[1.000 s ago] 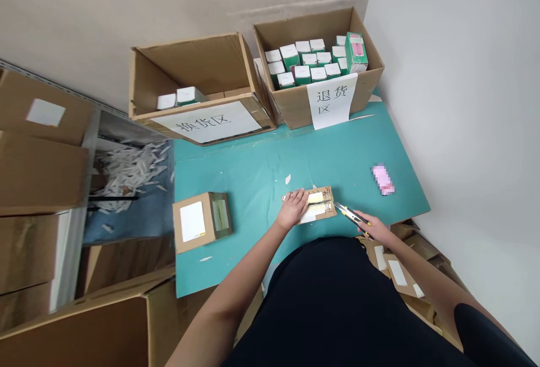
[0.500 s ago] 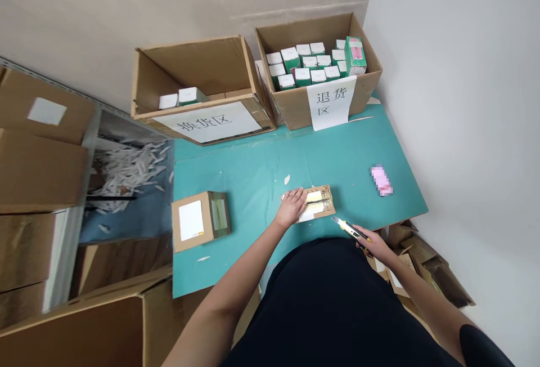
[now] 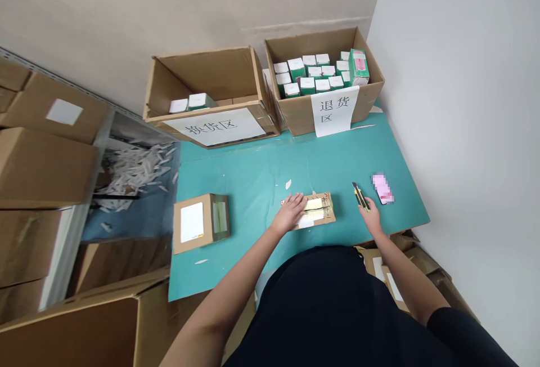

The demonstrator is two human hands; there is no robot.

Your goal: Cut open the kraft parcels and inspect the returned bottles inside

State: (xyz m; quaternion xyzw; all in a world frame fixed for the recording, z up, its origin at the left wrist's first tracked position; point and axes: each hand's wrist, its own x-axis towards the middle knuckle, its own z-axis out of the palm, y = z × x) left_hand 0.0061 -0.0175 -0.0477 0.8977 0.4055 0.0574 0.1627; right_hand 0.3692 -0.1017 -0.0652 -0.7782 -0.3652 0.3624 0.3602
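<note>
Flat over the left end of a small cardboard box (image 3: 327, 215) lies my left hand (image 3: 291, 209), its fingers stretched across the top and pressing it against the table. The box has a slit or seam along its top, with pale yellow and white strips on either side and dark handwriting at its right end. My right hand (image 3: 369, 215) is closed around a yellow-and-black box cutter (image 3: 358, 195), held right of the box and apart from it. The cutter's tip points away from me; whether the blade is out I cannot tell.
On the green table (image 3: 253, 175) sit a taped cardboard box (image 3: 192, 223) at left and a blurred pink item (image 3: 382, 188) at right. Behind stand an open carton (image 3: 211, 122) with a few white boxes and another carton (image 3: 295, 116) with several green-and-white boxes.
My right hand has moved forward over the table with the box cutter, whose tip has swung from pointing left to pointing away. My left hand stays on the small box.
</note>
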